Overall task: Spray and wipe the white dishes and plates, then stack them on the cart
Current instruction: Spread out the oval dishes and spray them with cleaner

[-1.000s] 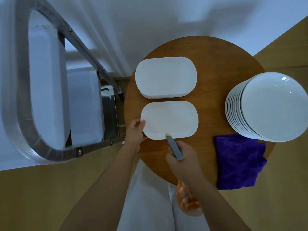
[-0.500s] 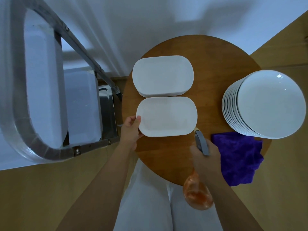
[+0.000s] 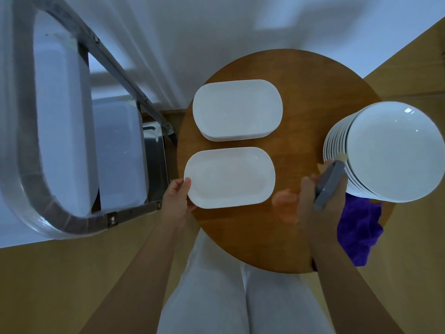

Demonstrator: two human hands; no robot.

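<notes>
A single white oblong dish (image 3: pixel 230 177) lies on the round wooden table (image 3: pixel 298 88). My left hand (image 3: pixel 177 201) pinches its left rim. Behind it sits a short stack of the same oblong dishes (image 3: pixel 237 109). A tall stack of round white plates (image 3: pixel 390 153) stands at the table's right edge. My right hand (image 3: pixel 317 203) grips a spray bottle (image 3: pixel 330 184) with a grey head and orange body, held over the table just left of the round plates. A purple cloth (image 3: pixel 358 232) lies under that hand, partly hidden.
The metal cart (image 3: pixel 31 189) stands to the left, with translucent plastic bins (image 3: pixel 118 153) on its shelf and a steel tray beside them. A white wall rises behind the table. My white trousers fill the bottom middle.
My right hand has carried the spray bottle rightward, from the front of the oblong dish to beside the round plate stack. My left hand has kept its hold on the dish rim.
</notes>
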